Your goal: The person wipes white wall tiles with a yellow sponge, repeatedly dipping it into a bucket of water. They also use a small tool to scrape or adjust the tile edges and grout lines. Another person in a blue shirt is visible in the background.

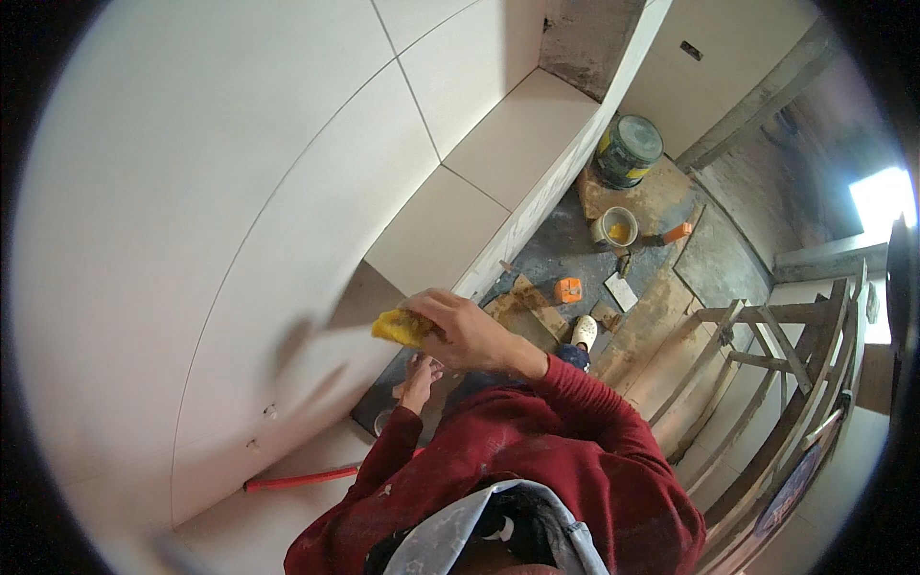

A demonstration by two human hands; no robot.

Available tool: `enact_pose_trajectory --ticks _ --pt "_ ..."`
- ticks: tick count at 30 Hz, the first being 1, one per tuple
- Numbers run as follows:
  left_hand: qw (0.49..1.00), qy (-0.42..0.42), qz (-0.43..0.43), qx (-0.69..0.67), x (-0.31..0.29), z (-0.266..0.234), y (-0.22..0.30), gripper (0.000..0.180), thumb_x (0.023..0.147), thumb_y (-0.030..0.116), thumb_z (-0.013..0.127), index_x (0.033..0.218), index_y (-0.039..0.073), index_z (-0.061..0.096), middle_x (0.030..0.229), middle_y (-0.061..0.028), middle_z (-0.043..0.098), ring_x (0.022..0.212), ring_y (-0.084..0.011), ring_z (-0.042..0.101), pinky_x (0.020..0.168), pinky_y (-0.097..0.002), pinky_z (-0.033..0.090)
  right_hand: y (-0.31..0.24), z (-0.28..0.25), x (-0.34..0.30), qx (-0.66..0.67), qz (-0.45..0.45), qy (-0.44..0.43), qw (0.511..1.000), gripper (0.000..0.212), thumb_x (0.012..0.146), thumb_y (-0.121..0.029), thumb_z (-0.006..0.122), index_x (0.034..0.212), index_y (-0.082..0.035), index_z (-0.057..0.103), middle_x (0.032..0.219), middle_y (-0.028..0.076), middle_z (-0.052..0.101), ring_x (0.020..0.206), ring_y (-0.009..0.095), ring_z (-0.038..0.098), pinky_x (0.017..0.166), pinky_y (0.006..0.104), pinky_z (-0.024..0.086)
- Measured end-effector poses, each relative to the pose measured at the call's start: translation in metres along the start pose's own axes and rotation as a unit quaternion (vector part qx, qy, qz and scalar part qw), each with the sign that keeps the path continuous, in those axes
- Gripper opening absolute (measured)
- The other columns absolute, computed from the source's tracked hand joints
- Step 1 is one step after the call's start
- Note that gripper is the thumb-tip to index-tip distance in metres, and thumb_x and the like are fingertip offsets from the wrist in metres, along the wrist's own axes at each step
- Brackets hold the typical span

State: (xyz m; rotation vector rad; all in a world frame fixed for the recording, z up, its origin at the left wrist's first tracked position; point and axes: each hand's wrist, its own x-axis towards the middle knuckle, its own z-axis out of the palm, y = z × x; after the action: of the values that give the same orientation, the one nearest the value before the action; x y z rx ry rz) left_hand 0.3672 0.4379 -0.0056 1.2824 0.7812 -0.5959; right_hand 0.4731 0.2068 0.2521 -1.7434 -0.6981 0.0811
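Note:
My right hand (460,329) grips a yellow sponge (401,328), its fingers closed over the top. The sponge is at the white tiled wall (287,220), by the end of a tiled ledge (441,235); whether it touches the tile I cannot make out. Below and behind it hangs my left hand (420,379), close to my body. Its fingers are partly bent and apart, with nothing visible in them. The ledge's near end shows a darker bare patch (369,297).
On the dirty floor stand a dark lidded bucket (637,142), a pail with a yellow thing inside (601,226) and an orange box-shaped thing (568,290). A wooden ladder-like frame (767,383) leans at the right. Low on the left lies a red bar (302,478).

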Motion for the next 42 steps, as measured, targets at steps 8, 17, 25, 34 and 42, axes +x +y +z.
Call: enact_pose_trajectory --ticks 8,17,25,34,42 --pt "1.0 -0.007 -0.005 0.02 0.011 0.012 0.005 0.02 0.097 0.031 0.059 0.109 0.015 0.055 0.104 -0.0007 0.066 0.086 -0.016 0.064 0.067 -0.0301 0.05 0.027 -0.099 -0.056 0.669 0.071 0.224 0.705 0.061 0.084 -0.022 0.062 0.139 -0.008 0.039 0.122 0.019 0.055 0.106 0.03 0.061 0.078 0.0409 0.058" --pt "0.99 -0.063 -0.016 0.126 0.016 0.074 0.006 0.019 0.097 0.027 0.06 0.098 0.009 0.063 0.089 0.0006 0.066 0.074 -0.0077 0.061 0.056 -0.0211 0.046 0.088 -0.095 -0.176 0.482 0.289 0.416 0.715 0.036 0.091 -0.022 0.064 0.12 -0.004 0.054 0.106 0.006 0.065 0.085 0.017 0.068 0.065 0.0351 0.059" --pt "0.968 -0.084 -0.01 0.237 0.038 0.182 -0.003 0.029 0.102 0.025 0.05 0.108 0.002 0.067 0.094 -0.0043 0.07 0.079 -0.012 0.064 0.066 -0.0277 0.05 0.255 -0.131 -0.291 0.38 0.446 0.533 0.61 0.032 0.089 -0.006 0.057 0.12 -0.003 0.049 0.097 0.017 0.063 0.074 0.03 0.067 0.056 0.0406 0.058" --pt "0.906 -0.014 -0.017 0.423 0.165 0.328 -0.069 0.027 0.097 0.024 0.059 0.104 0.0 0.07 0.084 -0.0025 0.069 0.069 -0.011 0.061 0.062 -0.0269 0.049 0.619 -0.293 -0.337 -0.188 0.536 0.382 0.729 0.04 0.087 -0.034 0.059 0.114 -0.005 0.058 0.103 0.027 0.064 0.095 0.046 0.061 0.078 0.0501 0.051" --pt "0.78 -0.041 0.166 0.602 0.351 0.445 -0.136 0.029 0.092 0.021 0.062 0.106 -0.003 0.068 0.091 -0.0232 0.069 0.081 -0.0327 0.069 0.071 -0.0376 0.05 0.776 -0.32 -0.349 -0.326 0.551 0.128 0.758 0.03 0.09 -0.018 0.052 0.11 0.002 0.062 0.107 0.028 0.062 0.105 0.042 0.061 0.081 0.0508 0.055"
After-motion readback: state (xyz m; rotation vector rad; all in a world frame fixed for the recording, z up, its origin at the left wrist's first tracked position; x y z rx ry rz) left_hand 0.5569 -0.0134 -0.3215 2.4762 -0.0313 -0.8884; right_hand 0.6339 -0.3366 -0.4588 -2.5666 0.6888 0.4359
